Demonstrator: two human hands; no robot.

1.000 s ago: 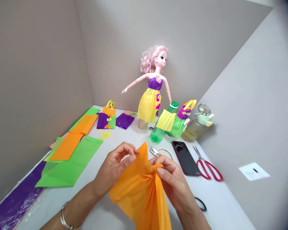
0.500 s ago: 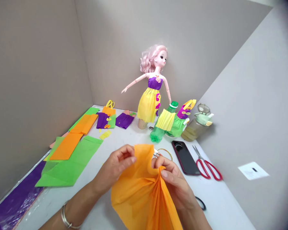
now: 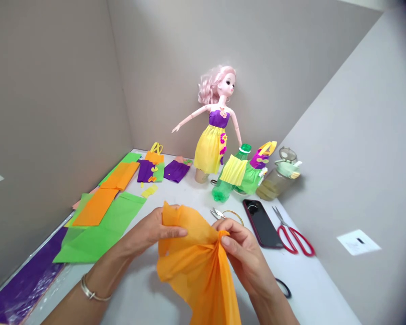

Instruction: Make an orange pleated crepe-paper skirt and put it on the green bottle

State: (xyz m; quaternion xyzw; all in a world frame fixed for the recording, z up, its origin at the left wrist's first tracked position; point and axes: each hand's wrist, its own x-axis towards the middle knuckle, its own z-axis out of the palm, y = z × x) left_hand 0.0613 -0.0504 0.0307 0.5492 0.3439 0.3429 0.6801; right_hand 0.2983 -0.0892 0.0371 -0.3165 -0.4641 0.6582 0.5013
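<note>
Both my hands hold an orange tissue paper sheet point(image 3: 196, 266) above the white table point(image 3: 176, 198). My left hand point(image 3: 152, 232) pinches its upper left edge, thumb on top. My right hand point(image 3: 242, 255) is closed on the gathered pleats at the sheet's upper right. The rest of the sheet hangs down towards me. A bracelet is on my left wrist.
A pink-haired doll point(image 3: 216, 122) in a purple and yellow paper dress stands at the back. Green point(image 3: 101, 230), orange point(image 3: 94, 205) and purple point(image 3: 23, 284) paper sheets lie left. A green bottle point(image 3: 228, 178), a jar point(image 3: 277, 178), a phone point(image 3: 261, 222), red scissors point(image 3: 294, 237) and small snips point(image 3: 217, 213) lie right.
My left hand has slid left along the sheet's top edge and pulled it out wider. My right hand has kept its hold on the pleats.
</note>
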